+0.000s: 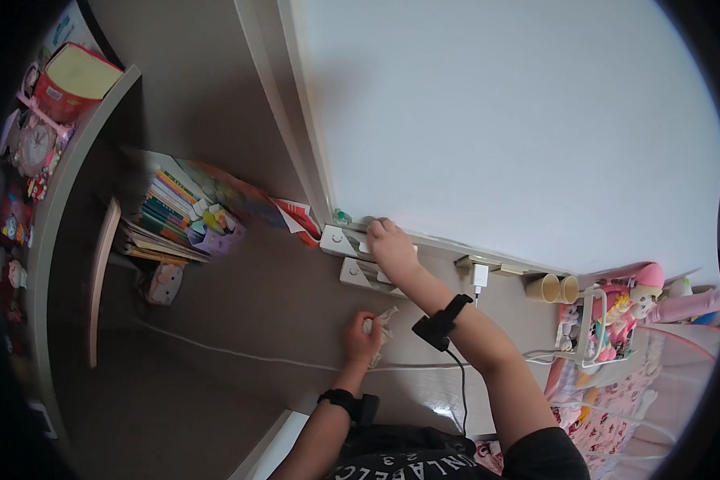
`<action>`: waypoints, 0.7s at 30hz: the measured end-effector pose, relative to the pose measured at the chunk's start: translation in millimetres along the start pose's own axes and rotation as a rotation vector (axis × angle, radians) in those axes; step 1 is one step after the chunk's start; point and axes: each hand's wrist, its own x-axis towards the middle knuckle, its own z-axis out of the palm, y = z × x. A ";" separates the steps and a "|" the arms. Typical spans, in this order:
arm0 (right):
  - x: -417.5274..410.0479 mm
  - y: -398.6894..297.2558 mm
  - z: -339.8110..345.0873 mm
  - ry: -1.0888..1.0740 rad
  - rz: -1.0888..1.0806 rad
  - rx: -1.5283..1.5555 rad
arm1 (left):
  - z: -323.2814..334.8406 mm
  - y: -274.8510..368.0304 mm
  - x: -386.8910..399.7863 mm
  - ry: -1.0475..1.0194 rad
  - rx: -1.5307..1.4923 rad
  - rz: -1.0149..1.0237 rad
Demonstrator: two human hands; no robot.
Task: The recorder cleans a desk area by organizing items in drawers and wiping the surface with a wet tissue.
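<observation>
Crumpled pale tissue or cloth is bunched in my left hand, held above the grey desk surface. My right hand reaches to the far edge, on top of a white box with a smiling face that stands against the white wall. Its fingers are curled; whether they grip anything is hidden. A second similar box lies nearer to me, alongside the first. Just left of my right hand, a small clear and green item sits at the wall's corner.
Books and a purple holder stand at the left. A white cable crosses the surface. Right of my hand are a white plug, paper cups and a white basket of dolls.
</observation>
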 end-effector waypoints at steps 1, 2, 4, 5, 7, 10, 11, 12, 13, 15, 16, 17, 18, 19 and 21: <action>4.3 -4.6 1.0 -0.012 0.016 -0.001 | 0.7 1.8 0.9 0.000 -0.007 0.011; 7.9 -8.2 3.9 -0.007 0.026 -0.001 | 1.9 1.3 1.8 -0.008 -0.004 0.019; 13.0 -16.5 6.6 0.023 -0.026 -0.012 | 2.6 -0.8 0.1 0.001 -0.033 0.036; 14.3 -18.2 6.7 0.028 -0.013 -0.013 | 3.5 -2.4 -0.9 -0.010 -0.031 0.045; 15.8 -21.7 1.8 0.042 -0.038 0.011 | 4.2 -3.1 -2.6 0.005 -0.069 0.001; 8.0 -12.3 2.3 0.020 0.099 0.031 | 1.3 1.8 -0.6 -0.007 -0.048 0.000; 2.1 -5.8 0.1 -0.006 0.180 0.045 | 2.0 2.8 -0.7 -0.015 -0.049 0.008; -7.2 1.5 -6.7 -0.045 0.188 -0.001 | 0.9 2.8 -0.3 -0.012 -0.057 0.007; -21.3 12.4 -14.2 -0.084 0.195 -0.048 | 0.2 2.3 -0.1 -0.009 -0.065 0.004; -53.1 38.3 -21.1 -0.064 0.260 -0.102 | 1.7 0.5 -0.6 0.004 -0.063 0.000; -67.7 50.3 -32.0 -0.070 0.263 -0.114 | 1.9 0.5 -2.5 0.017 -0.060 -0.011; -81.7 61.0 -42.5 -0.076 0.270 -0.128 | 1.6 1.3 -4.2 0.015 -0.063 -0.009; -94.9 72.0 -47.4 -0.073 0.274 -0.132 | 1.2 1.7 -4.0 0.013 -0.068 -0.030; -106.0 81.7 -50.5 -0.034 0.267 -0.110 | 1.1 1.4 -3.0 0.012 -0.072 -0.052; -111.7 89.6 -48.4 0.009 0.261 -0.093 | 3.0 -3.0 -2.2 0.017 -0.065 -0.035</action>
